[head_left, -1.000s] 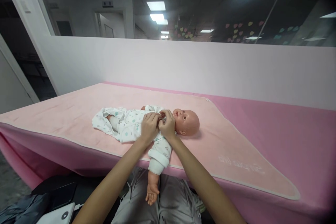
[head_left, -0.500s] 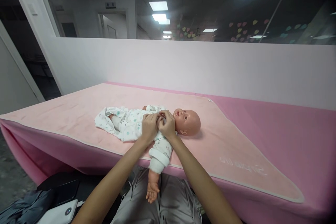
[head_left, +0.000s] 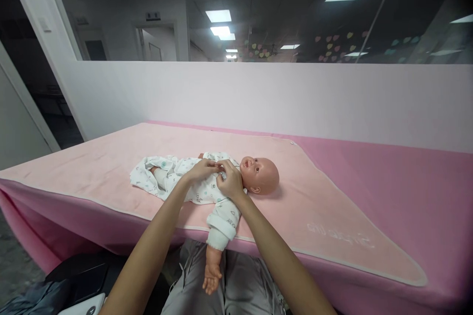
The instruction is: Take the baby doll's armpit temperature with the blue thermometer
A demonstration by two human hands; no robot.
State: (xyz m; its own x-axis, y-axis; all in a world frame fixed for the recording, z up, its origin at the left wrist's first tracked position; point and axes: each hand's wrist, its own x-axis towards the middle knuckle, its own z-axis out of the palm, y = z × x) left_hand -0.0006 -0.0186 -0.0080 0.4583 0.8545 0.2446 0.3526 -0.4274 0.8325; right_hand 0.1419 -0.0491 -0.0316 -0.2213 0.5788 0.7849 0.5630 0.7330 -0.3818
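Note:
A baby doll [head_left: 258, 175] lies on its back on a pale pink blanket [head_left: 318, 206], head to the right. It wears a white printed romper [head_left: 177, 184]. One doll arm [head_left: 214, 261] hangs over the table's near edge. My left hand [head_left: 201, 170] and my right hand [head_left: 229, 180] meet on the doll's chest just below its chin. Both pinch the romper's front at the neckline, fingers curled together.
The table has a darker pink cover [head_left: 406, 177] and stands against a white half wall [head_left: 258, 98] with a window above. Below left lie a black bag [head_left: 81, 275] and a white device [head_left: 83, 307]. My grey trousers [head_left: 236, 290] show under the table edge.
My left hand has slid a little left and flattened over the doll's chest. My right hand stays at the neckline. The view has dropped slightly.

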